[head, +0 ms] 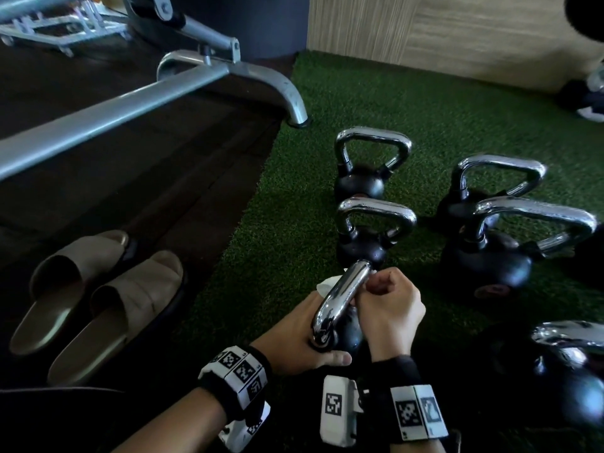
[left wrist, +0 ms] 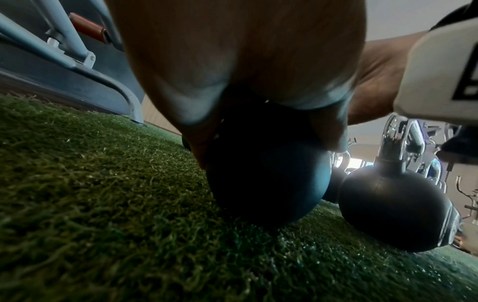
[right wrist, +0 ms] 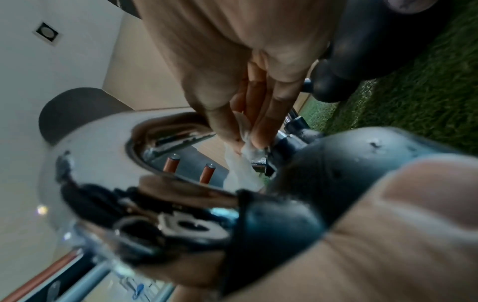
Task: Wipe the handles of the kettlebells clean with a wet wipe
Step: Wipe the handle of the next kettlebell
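Down on the green turf (head: 294,197), the head view shows the nearest kettlebell (head: 351,335) tipped toward the person, its chrome handle (head: 340,295) slanting up between both hands. The left hand (head: 294,338) cups the black ball from the left, thumb lying along its near side. The right hand (head: 392,302) has its grip curled, pinching the white wet wipe (head: 328,282) against the far end of the handle. Five other kettlebells (head: 362,181) stand upright on the turf beyond and to the right. A pair of beige slippers (head: 98,299) lies on the dark floor to the left, under a grey bench frame (head: 130,99).

From the left wrist, the left hand (left wrist: 232,61) presses down over the dark ball of the kettlebell (left wrist: 266,183), which rests on the turf (left wrist: 103,204); the fingers are mostly hidden behind it.

From the right wrist, the fingertips (right wrist: 261,134) of the right hand (right wrist: 232,61) squeeze the crumpled wet wipe (right wrist: 240,169) at the handle (right wrist: 103,153), right by the ball of the kettlebell (right wrist: 336,173). A blurred thumb of the left hand (right wrist: 375,235) fills the lower right corner.
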A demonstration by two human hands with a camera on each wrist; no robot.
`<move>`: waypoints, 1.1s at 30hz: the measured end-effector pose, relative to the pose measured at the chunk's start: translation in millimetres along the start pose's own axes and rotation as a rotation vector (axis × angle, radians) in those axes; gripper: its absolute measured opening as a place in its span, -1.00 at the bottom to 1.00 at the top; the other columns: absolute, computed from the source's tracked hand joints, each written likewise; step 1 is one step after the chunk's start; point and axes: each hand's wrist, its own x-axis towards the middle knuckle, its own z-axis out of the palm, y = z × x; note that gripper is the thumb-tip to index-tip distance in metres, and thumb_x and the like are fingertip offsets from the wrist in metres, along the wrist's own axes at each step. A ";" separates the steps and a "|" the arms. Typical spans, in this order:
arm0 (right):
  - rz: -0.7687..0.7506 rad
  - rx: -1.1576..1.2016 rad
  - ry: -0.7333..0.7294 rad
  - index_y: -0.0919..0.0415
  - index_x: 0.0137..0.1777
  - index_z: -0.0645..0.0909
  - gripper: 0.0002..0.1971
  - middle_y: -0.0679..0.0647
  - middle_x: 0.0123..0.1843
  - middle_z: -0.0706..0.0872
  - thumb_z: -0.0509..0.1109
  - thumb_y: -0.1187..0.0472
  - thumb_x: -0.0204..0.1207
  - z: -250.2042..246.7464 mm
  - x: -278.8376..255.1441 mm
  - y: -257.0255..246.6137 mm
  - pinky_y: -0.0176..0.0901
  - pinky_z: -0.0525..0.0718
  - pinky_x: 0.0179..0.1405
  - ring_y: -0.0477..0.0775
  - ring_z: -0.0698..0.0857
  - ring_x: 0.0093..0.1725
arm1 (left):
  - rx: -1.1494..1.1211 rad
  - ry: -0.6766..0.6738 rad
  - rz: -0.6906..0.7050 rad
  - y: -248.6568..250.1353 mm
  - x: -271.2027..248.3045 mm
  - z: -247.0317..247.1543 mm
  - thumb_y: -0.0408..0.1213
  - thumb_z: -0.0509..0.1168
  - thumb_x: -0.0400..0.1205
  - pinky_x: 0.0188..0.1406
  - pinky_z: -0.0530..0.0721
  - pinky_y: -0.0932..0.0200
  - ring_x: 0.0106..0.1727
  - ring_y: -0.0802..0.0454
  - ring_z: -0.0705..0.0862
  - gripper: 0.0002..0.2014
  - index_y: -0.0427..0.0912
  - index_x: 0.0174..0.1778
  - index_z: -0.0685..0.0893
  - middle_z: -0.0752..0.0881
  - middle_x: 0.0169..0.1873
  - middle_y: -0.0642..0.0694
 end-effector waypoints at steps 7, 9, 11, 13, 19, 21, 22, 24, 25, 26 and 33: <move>0.086 -0.065 -0.186 0.14 -0.26 0.67 -0.84 0.01 -0.31 0.79 0.61 0.33 0.29 -7.8 0.8 10.0 -0.31 0.70 -0.34 0.01 0.75 -0.29 | -0.029 -0.001 -0.053 -2.5 -2.2 -0.7 -0.03 0.73 0.37 0.51 0.59 -0.18 0.51 0.12 0.59 -0.10 0.25 0.57 0.38 0.59 0.46 0.06; 0.113 -0.061 -0.246 0.08 -0.18 0.70 -0.79 -0.01 -0.26 0.81 0.70 0.23 0.31 -18.3 3.3 17.4 -0.14 0.73 -0.30 0.00 0.79 -0.27 | -0.025 -0.009 -0.044 -1.1 -5.3 -1.1 -0.03 0.72 0.40 0.53 0.58 -0.17 0.53 0.12 0.58 -0.10 0.25 0.59 0.36 0.58 0.47 0.06; 0.097 -0.041 -0.217 0.00 -0.13 0.71 -0.80 -0.05 -0.23 0.81 0.69 0.19 0.36 -27.1 5.2 28.6 -0.14 0.73 -0.24 -0.01 0.80 -0.23 | -0.013 -0.019 -0.031 -1.1 -7.6 -2.7 -0.03 0.72 0.40 0.57 0.55 -0.14 0.56 0.15 0.54 -0.05 0.28 0.62 0.32 0.55 0.51 0.14; 0.073 -0.031 -0.160 -0.05 -0.07 0.76 -0.85 -0.10 -0.21 0.82 0.59 0.23 0.46 -30.8 10.6 36.8 -0.16 0.74 -0.18 -0.01 0.82 -0.15 | 0.057 -0.028 -0.020 2.8 -9.8 -6.0 0.05 0.73 0.35 0.64 0.47 -0.06 0.62 0.25 0.44 0.03 0.59 0.57 0.19 0.46 0.56 0.28; 0.104 0.278 -0.582 0.12 0.04 0.84 -0.74 0.10 -0.25 0.78 0.34 0.38 0.57 -15.7 23.8 40.5 -0.14 0.69 -0.32 0.03 0.74 -0.34 | 0.243 -0.024 -0.021 4.4 -16.0 -15.7 0.44 0.57 0.31 0.64 0.48 -0.01 0.65 0.27 0.32 0.12 0.34 0.72 0.10 0.21 0.60 0.25; 0.087 0.332 -0.695 0.15 0.12 0.81 -0.73 0.22 -0.13 0.82 0.42 0.32 0.47 -16.4 26.5 40.6 -0.08 0.76 -0.18 0.14 0.80 -0.21 | 0.369 0.064 -0.003 7.8 -18.8 -19.3 0.51 0.52 0.29 0.52 0.58 0.13 0.53 0.38 0.38 0.11 0.15 0.71 0.27 0.30 0.47 0.25; 0.043 0.289 -0.726 0.10 0.17 0.80 -0.71 0.18 -0.01 0.87 0.50 0.28 0.45 -16.8 27.7 42.2 0.00 0.81 0.03 0.16 0.85 -0.03 | 0.389 0.094 0.019 10.0 -19.8 -20.5 0.51 0.53 0.28 0.44 0.63 0.19 0.46 0.39 0.45 0.06 0.14 0.66 0.36 0.36 0.39 0.27; -0.049 0.115 -0.721 -0.02 0.22 0.77 -0.66 0.02 0.09 0.90 0.64 0.23 0.46 -17.7 28.8 44.2 0.04 0.80 0.26 -0.01 0.86 0.12 | 0.390 0.113 0.056 14.1 -20.6 -22.2 0.48 0.57 0.25 0.26 0.68 0.27 0.27 0.36 0.59 -0.12 0.22 0.46 0.53 0.45 0.23 0.34; -0.074 0.060 -0.701 -0.04 0.21 0.77 -0.66 -0.05 0.08 0.90 0.66 0.22 0.46 -17.5 28.9 44.2 0.03 0.80 0.27 -0.09 0.86 0.11 | 0.396 0.114 0.064 17.0 -20.6 -23.9 0.46 0.60 0.23 0.15 0.69 0.33 0.17 0.35 0.64 -0.24 0.31 0.31 0.57 0.49 0.16 0.37; -0.096 0.024 -0.682 -0.05 0.20 0.76 -0.66 -0.08 0.06 0.90 0.68 0.18 0.45 -17.8 29.5 45.3 0.03 0.80 0.26 -0.13 0.85 0.09 | 0.399 0.119 0.068 19.0 -20.0 -26.4 0.43 0.63 0.21 0.03 0.68 0.38 0.06 0.33 0.68 -0.36 0.38 0.14 0.59 0.54 0.08 0.34; -0.148 -0.089 -0.512 -0.06 0.00 0.69 -0.66 -0.17 -0.14 0.84 0.74 0.22 0.35 -43.5 13.7 51.9 -0.61 0.54 -0.15 -0.45 0.73 -0.10 | 0.128 0.058 -0.021 20.9 -13.2 -46.9 0.02 0.73 0.35 -0.08 0.77 0.16 -0.14 0.21 0.84 -0.72 0.08 -0.11 0.88 0.88 -0.19 0.16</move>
